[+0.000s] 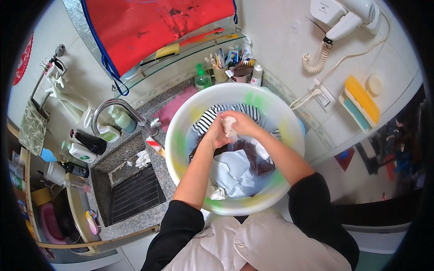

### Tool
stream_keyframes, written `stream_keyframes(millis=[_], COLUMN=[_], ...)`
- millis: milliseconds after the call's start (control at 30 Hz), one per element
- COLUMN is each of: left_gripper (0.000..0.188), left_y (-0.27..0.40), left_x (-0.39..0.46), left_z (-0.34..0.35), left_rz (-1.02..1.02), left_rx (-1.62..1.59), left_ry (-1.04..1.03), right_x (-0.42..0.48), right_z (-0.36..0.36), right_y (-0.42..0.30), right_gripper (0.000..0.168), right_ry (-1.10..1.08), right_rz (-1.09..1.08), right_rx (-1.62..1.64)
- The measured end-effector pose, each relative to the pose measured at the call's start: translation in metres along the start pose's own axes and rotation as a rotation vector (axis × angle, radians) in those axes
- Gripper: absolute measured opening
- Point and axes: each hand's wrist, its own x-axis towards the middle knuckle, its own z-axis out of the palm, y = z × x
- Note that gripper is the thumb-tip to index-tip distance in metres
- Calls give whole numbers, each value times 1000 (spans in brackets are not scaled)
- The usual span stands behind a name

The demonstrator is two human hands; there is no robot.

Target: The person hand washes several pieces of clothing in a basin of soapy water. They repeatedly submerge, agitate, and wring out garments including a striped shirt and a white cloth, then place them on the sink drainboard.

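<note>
A large white plastic basin (176, 145) with green and yellow patches stands before me and holds cloudy water and wet clothes. Over its far half, my left hand (217, 132) and my right hand (241, 122) meet around a bunched white cloth (229, 127). Both hands grip it. Beyond them lies a black-and-white striped garment (206, 120). A dark maroon garment (249, 152) is below the hands, partly under a light blue garment (230, 169). More white fabric (260, 150) floats at the right, and a small white cloth (217, 193) lies near the basin's close rim.
Left of the basin are a stone sink (101, 183), a chrome faucet (118, 103), a scrub brush (156, 146) and several bottles (90, 142). A pink cloth (173, 106) lies behind. A glass shelf (190, 50) and a hair dryer (351, 23) are on the walls.
</note>
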Motion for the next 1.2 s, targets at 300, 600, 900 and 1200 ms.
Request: stream_keyframes(millis=[300, 600, 900, 1200], left_gripper=[32, 22, 61, 47], left_y=[5, 4, -4, 14], left_x=[16, 1, 1, -1], left_z=[-34, 8, 7, -7], left_rz=[-11, 208, 15, -181], left_rx=[-466, 90, 107, -437], left_ry=[-459, 200, 223, -470], right_x=[-12, -22, -12, -22], right_z=[53, -24, -3, 53], right_y=[-84, 25, 61, -83], right_gripper=[27, 28, 23, 20], right_ry=[296, 221, -101, 266], right_rz=[-765, -203, 356, -659], right_rx=[-576, -849, -739, -525])
